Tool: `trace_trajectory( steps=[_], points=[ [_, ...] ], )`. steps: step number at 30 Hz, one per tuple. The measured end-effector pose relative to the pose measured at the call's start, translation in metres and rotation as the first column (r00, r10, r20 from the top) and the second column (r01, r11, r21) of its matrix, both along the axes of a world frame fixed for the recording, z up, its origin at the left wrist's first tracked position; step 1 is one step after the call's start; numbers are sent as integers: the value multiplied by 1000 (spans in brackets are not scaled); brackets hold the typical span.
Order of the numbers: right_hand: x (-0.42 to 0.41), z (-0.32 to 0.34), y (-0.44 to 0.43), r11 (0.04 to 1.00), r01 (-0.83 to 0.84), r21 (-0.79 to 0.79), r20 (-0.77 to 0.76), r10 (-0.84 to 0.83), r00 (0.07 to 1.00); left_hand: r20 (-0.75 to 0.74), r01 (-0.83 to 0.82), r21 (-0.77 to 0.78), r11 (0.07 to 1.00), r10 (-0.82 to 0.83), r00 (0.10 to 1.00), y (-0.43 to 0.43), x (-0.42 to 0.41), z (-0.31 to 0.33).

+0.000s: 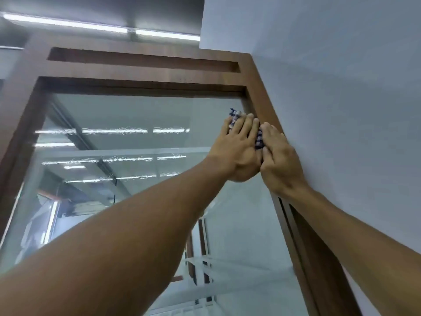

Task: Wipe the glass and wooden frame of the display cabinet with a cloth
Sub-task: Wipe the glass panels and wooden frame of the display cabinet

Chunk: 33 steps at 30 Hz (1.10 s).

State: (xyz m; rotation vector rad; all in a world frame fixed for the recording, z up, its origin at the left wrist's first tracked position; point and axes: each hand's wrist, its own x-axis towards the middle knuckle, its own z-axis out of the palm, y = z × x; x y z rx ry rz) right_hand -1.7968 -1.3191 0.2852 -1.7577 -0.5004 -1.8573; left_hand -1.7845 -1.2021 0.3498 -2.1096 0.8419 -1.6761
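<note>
Pressing cloth [259, 139] against cabinet glass [136, 115]

I see a woven checked cloth [259, 139] under my hands, glossy reflective glass [127, 115] beside them, matt brown wooden frame [145, 75] above.

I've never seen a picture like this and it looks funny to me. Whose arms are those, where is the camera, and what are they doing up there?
No machine here, just a person. The camera sits on their head and looks up, so you see their own two arms reaching out.

The left hand presses a blue-and-white cloth flat against the glass of a tall cabinet, near its top right corner. The right hand lies flat right beside the cloth, on the brown wooden frame.

The bright stripes in the glass are reflections of ceiling lights. The pale wall stands to the right of the cabinet.
</note>
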Motion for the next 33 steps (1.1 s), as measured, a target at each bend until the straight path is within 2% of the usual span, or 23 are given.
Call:
trace_trajectory(
  steps=[3, 4, 6, 8, 11, 16, 19, 21, 26, 33],
  points=[
    [-1, -12, 15, 976, 195, -102, -55, -201, 978, 33, 8, 0, 1000, -8, 999, 25, -2, -22],
    [0, -15, 26, 968, 205, -142, -53, -215, 975, 44, -3, -23, 1000, 4, 999, 38, -2, -26],
    [-1, -20, 53, 976, 129, -178, -59, -141, 988, 92, -57, -77, 995, 64, 994, 67, -3, -30],
    [1, -19, 81, 985, 83, -148, -83, -96, 992, 116, -100, -138, 985, 116, 986, 97, -5, -33],
    [8, -9, 123, 977, 150, -152, -88, -165, 982, 55, -98, -206, 974, 111, 992, 140, -8, -35],
    [12, 5, 185, 947, 188, -259, -52, -208, 977, 38, -153, -313, 937, 174, 984, 212, -16, -34],
    [12, 11, 210, 908, 308, -283, -56, -336, 940, 30, -174, -353, 919, 197, 980, 250, -22, -30],
    [11, 15, 218, 887, 355, -296, -61, -388, 920, 26, -184, -358, 915, 207, 978, 264, -22, -27],
    [12, 20, 227, 872, 350, -341, -37, -385, 922, 30, -302, -431, 850, 348, 937, 301, -29, -21],
    [15, -8, 219, 857, 336, -391, -11, -369, 929, -12, -254, -416, 873, 274, 962, 312, -32, -71]
  ],
)
